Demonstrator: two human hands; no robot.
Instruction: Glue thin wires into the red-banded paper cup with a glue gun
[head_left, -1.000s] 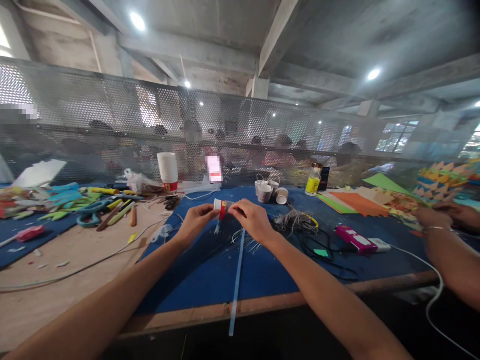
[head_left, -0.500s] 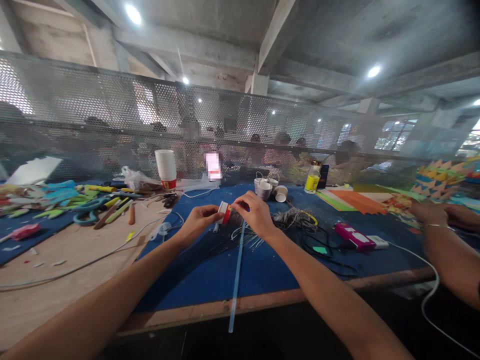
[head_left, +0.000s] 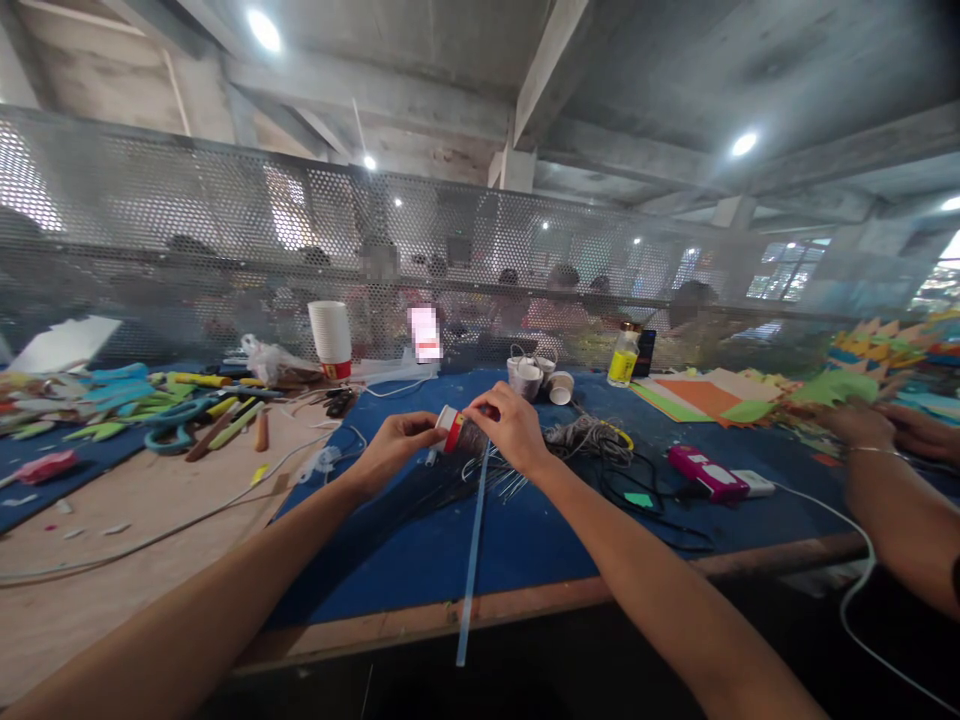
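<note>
- A mesh screen [head_left: 225,230] was set along the far edge of the tabletop [head_left: 150,500], with other people seated behind it.
- A blue mat [head_left: 420,570] was spread over the middle of the tabletop, from the near edge to the far edge.
- A blue strip [head_left: 471,540] was laid on the mat, its upper end under the hands and its lower end hung past the near edge. It was judged likely to slide off if dragged by a forearm.
- A co-worker's hand [head_left: 855,425] was kept among coloured paper [head_left: 697,398] toward the right edge, well apart from the work.
- The left hand [head_left: 390,445] was closed in a pinch on the white end of a cup [head_left: 456,432]. The right hand [head_left: 510,430] was curled narrowly over its other end.
- A cup stack [head_left: 331,338] was stood near the far edge, left of the hands.
- Twine [head_left: 581,437] was heaped just beside the right hand, where it could be snagged by a wrist and pulled.
- The cup, red-banded, was held on its side over the mat's middle; contact with the mat could not be told. It might be crushed by too tight a pinch, or dropped by too loose a one.
</note>
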